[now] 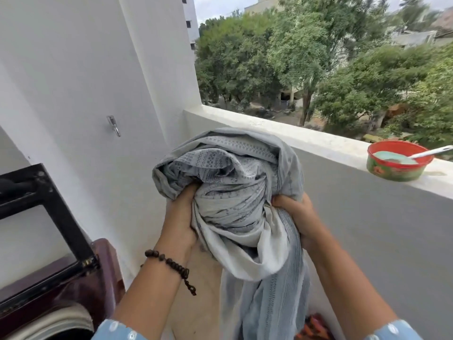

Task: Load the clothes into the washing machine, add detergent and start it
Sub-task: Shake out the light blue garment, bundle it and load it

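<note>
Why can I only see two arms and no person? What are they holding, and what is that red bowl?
The camera sits on the person's head and looks forward and down, so you see only their arms and hands. There is just this one picture. The left hand and the right hand both grip a bundled grey patterned cloth, lifted in front of them on a balcony. At the bottom left is the washing machine with its lid up. The red bowl stands on the balcony ledge. It holds pale green powder, probably detergent, and a white scoop. Trees and buildings are beyond the ledge.
</note>
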